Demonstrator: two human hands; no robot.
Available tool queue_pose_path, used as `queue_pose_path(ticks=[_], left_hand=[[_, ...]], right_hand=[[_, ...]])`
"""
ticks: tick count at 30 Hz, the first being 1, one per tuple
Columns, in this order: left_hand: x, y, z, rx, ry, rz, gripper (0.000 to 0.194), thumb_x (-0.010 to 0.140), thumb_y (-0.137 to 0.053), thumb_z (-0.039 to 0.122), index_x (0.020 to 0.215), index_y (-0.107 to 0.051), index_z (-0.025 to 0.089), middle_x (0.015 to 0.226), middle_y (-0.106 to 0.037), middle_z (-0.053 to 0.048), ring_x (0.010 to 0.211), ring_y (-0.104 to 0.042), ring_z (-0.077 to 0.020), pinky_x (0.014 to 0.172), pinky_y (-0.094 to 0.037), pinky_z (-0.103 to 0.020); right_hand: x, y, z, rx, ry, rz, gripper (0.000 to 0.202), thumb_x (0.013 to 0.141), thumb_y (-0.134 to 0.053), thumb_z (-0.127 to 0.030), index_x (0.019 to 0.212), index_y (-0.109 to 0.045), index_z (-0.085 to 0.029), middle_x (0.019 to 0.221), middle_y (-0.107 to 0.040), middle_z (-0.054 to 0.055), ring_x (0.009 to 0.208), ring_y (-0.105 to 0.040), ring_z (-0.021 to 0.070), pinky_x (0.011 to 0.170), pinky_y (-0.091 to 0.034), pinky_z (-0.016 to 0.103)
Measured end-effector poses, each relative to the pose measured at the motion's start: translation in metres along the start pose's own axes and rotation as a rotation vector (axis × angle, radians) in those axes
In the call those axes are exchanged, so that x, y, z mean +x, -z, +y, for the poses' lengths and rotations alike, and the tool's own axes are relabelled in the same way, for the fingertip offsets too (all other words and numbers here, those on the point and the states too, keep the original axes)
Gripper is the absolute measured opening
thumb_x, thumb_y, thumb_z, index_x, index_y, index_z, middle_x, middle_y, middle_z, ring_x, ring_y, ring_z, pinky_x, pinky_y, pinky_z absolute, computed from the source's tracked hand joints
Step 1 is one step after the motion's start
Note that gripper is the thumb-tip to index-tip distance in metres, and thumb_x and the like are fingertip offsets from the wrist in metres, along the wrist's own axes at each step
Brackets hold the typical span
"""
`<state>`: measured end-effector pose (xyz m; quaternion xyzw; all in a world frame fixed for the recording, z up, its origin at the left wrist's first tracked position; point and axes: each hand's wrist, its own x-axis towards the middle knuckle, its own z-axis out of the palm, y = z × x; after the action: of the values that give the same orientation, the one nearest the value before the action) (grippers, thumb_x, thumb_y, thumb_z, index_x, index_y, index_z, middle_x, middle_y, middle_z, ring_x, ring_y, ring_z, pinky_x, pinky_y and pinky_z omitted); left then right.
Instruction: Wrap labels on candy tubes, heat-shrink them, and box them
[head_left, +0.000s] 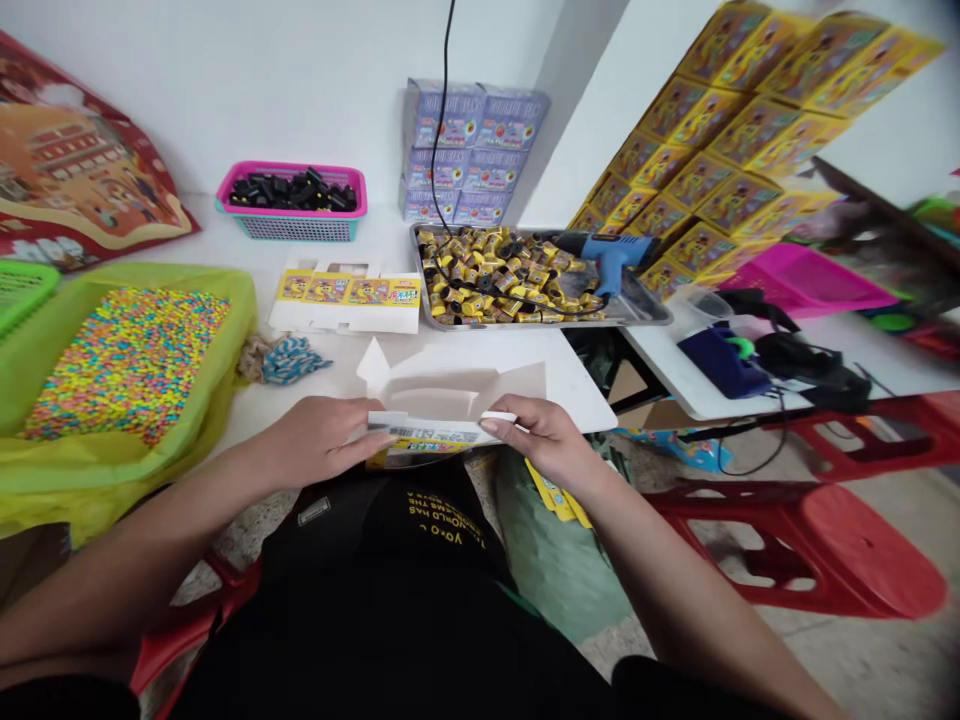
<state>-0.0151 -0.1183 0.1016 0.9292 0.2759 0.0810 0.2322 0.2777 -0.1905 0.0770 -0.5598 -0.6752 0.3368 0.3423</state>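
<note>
Between my hands, at the table's front edge, is a partly folded cardboard box (435, 383) with a white inside and a yellow printed outer side. My left hand (322, 440) grips its left front edge between thumb and fingers. At the right front corner my right hand (541, 437) pinches a small white flap. The box's far and side flaps stand up, spread apart. Just beyond it lies a flat, unfolded box blank (349, 300) with yellow printed panels. Behind to the right, a metal tray (637, 313) holds many small yellow bottles with black caps (499, 270).
A blue heat gun (611, 258) lies on the tray, its cord hanging from above. Left stand a yellow-green lined tub of colourful candies (127, 360) and a basket of black caps (300, 225). Purple boxes (472, 150) and yellow boxes (720, 130) are stacked behind. Red stools (862, 540) stand right.
</note>
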Motion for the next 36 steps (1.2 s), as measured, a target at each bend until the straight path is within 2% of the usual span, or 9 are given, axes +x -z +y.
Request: queue_pose_path(ticks=[5, 11, 15, 20, 26, 29, 32, 33, 36], left_hand=[[0.006, -0.026, -0.001, -0.063, 0.207, 0.265, 0.034, 0.098, -0.037, 0.036, 0.124, -0.048, 0.016, 0.080, -0.069, -0.004, 0.070, -0.064, -0.0171, 0.062, -0.044, -0.028], [0.007, -0.056, 0.007, 0.000, 0.282, 0.482, 0.044, 0.098, -0.043, 0.033, 0.137, -0.037, 0.014, 0.078, -0.069, -0.003, 0.066, -0.064, -0.0160, 0.061, -0.047, -0.028], [0.008, -0.063, 0.010, 0.158, 0.192, 0.459, 0.045, 0.100, -0.039, 0.034, 0.142, -0.041, 0.020, 0.096, -0.066, -0.007, 0.077, -0.065, -0.0151, 0.067, -0.050, -0.025], [0.006, -0.066, 0.014, 0.219, 0.154, 0.368, 0.052, 0.093, -0.051, 0.049, 0.137, -0.052, 0.021, 0.105, -0.057, -0.010, 0.082, -0.063, -0.0177, 0.068, -0.054, -0.029], [0.004, -0.074, 0.015, 0.176, 0.150, 0.386, 0.049, 0.093, -0.054, 0.044, 0.134, -0.054, 0.017, 0.122, -0.052, -0.016, 0.099, -0.064, -0.0246, 0.079, -0.058, -0.038], [0.004, -0.077, 0.017, 0.170, 0.137, 0.412, 0.047, 0.092, -0.056, 0.043, 0.133, -0.054, 0.019, 0.140, -0.044, -0.018, 0.114, -0.059, -0.0285, 0.087, -0.058, -0.042], [0.005, -0.079, 0.019, 0.210, 0.139, 0.416, 0.044, 0.092, -0.056, 0.040, 0.130, -0.057, 0.019, 0.152, -0.033, -0.019, 0.121, -0.056, -0.0311, 0.087, -0.058, -0.044], [0.006, -0.080, 0.019, 0.230, 0.138, 0.413, 0.042, 0.093, -0.055, 0.039, 0.129, -0.058, 0.018, 0.155, -0.030, -0.020, 0.120, -0.056, -0.0317, 0.086, -0.059, -0.044], [0.008, -0.086, 0.016, 0.288, 0.118, 0.410, 0.039, 0.095, -0.051, 0.033, 0.129, -0.060, 0.015, 0.153, -0.036, -0.021, 0.117, -0.058, -0.0314, 0.085, -0.059, -0.043]], right_hand=[[0.000, -0.017, -0.002, -0.110, -0.109, 0.264, 0.037, 0.085, -0.060, -0.049, 0.105, -0.067, -0.019, 0.061, -0.055, -0.002, 0.053, -0.046, 0.0138, 0.053, -0.037, 0.027], [-0.001, -0.017, -0.002, 0.047, -0.133, 0.185, 0.036, 0.088, -0.054, -0.050, 0.076, -0.066, -0.019, 0.068, -0.060, 0.001, 0.062, -0.052, 0.0144, 0.057, -0.040, 0.027], [-0.001, -0.021, -0.003, -0.101, -0.143, 0.264, 0.031, 0.089, -0.054, -0.045, 0.091, -0.070, -0.018, 0.078, -0.067, 0.004, 0.069, -0.058, 0.0171, 0.064, -0.045, 0.030], [-0.002, -0.038, -0.009, -0.488, -0.056, 0.386, 0.040, 0.092, -0.052, -0.038, 0.126, -0.061, -0.021, 0.115, -0.065, 0.014, 0.086, -0.064, 0.0248, 0.076, -0.052, 0.041], [-0.025, -0.043, 0.011, -0.622, 0.212, 0.485, 0.020, 0.088, -0.059, -0.034, 0.105, -0.068, -0.027, 0.128, -0.058, 0.013, 0.119, -0.054, 0.0347, 0.094, -0.049, 0.054], [-0.038, -0.037, 0.028, -0.533, 0.251, 0.796, 0.026, 0.086, -0.060, -0.035, 0.112, -0.063, -0.031, 0.116, -0.061, 0.012, 0.110, -0.057, 0.0350, 0.092, -0.047, 0.057], [-0.031, -0.033, 0.037, -0.255, 0.100, 1.169, 0.040, 0.091, -0.050, -0.040, 0.129, -0.052, -0.027, 0.121, -0.058, 0.016, 0.113, -0.057, 0.0356, 0.090, -0.048, 0.054], [-0.024, -0.032, 0.038, -0.130, 0.029, 1.131, 0.044, 0.092, -0.048, -0.042, 0.132, -0.049, -0.025, 0.122, -0.058, 0.016, 0.113, -0.057, 0.0344, 0.089, -0.049, 0.051], [-0.002, -0.034, 0.040, 0.202, -0.141, 0.668, 0.050, 0.089, -0.051, -0.048, 0.134, -0.048, -0.025, 0.119, -0.064, 0.011, 0.110, -0.061, 0.0290, 0.086, -0.052, 0.044]])
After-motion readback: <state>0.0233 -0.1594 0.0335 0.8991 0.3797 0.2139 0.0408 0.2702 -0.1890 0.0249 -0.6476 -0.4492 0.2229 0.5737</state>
